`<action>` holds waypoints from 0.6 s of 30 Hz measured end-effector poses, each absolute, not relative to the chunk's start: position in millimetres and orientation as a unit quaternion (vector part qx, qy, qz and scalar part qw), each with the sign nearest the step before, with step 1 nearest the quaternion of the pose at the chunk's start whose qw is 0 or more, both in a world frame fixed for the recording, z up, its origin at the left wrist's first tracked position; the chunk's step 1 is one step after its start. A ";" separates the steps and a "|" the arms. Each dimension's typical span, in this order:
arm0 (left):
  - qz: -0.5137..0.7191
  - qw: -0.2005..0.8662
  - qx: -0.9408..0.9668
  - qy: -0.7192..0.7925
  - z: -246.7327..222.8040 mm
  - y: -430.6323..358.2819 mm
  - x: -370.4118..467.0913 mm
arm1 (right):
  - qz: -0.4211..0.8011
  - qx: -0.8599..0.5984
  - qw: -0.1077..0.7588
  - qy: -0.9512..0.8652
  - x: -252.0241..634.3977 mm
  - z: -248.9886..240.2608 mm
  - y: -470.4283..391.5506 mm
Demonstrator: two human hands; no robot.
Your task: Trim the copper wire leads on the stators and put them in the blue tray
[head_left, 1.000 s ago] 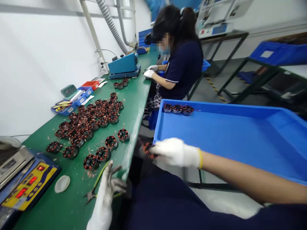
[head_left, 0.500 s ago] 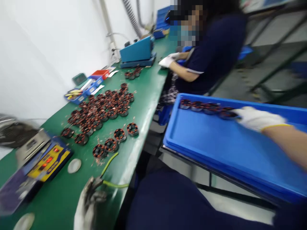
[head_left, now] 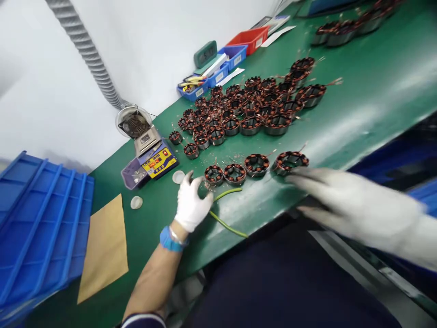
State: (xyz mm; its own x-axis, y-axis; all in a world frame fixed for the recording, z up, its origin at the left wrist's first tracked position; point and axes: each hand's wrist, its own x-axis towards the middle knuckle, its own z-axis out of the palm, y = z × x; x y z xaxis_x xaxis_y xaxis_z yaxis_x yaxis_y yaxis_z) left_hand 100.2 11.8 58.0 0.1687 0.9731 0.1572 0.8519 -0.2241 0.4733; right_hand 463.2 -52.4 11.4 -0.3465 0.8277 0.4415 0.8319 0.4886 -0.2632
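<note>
Resting low in the middle of the frame, the left hand [head_left: 191, 202] in its white glove lies on the green bench [head_left: 375, 82] with fingers loosely curled over the end of a pair of green-handled cutters [head_left: 227, 210]; whether it truly grips them cannot be told. A blue wristband [head_left: 170, 239] sits at the wrist. Just above and right of this hand stands a row of four copper-wound stators [head_left: 256, 164], the leftmost one almost touching the fingertips.

The right hand [head_left: 344, 200], also gloved and blurred, comes in from the right edge with fingers stretched out flat and holding nothing; its fingertips lie just beside the rightmost stator [head_left: 290, 161] of the row, and contact cannot be made out.

Higher up, toward the centre and upper right, a dense cluster of stators [head_left: 252, 107] covers the bench. Left of centre sits a soldering station [head_left: 153, 161] with a yellow panel, a small fan unit [head_left: 134, 124] behind it under a grey ribbed hose [head_left: 85, 50]. Small blue and red bins [head_left: 221, 64] line the wall at the top. A blue crate [head_left: 37, 228] fills the lower left, with a brown card sheet [head_left: 102, 246] beside it.
</note>
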 end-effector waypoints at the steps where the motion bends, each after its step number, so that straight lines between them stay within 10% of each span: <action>1: 0.183 0.147 0.767 0.597 62.7 21.8 107.2 | -0.007 -0.463 0.255 -0.849 448.8 9.0 -44.7; 8: 0.028 0.197 0.796 0.571 71.4 52.2 128.3 | -0.123 -0.452 0.248 -0.848 386.4 27.6 -25.9; 18: 0.195 0.207 0.747 0.601 67.2 37.4 113.5 | -0.051 -0.528 0.152 -0.834 334.1 32.7 26.2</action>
State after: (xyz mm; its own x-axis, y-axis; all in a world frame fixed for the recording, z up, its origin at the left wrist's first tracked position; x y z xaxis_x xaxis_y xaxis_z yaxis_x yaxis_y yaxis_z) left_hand 113.5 37.4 67.2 0.2025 0.9783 0.0430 0.8168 -0.1929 0.5438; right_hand 334.1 26.2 32.7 -0.3965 0.8649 0.3077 0.8961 0.4375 -0.0748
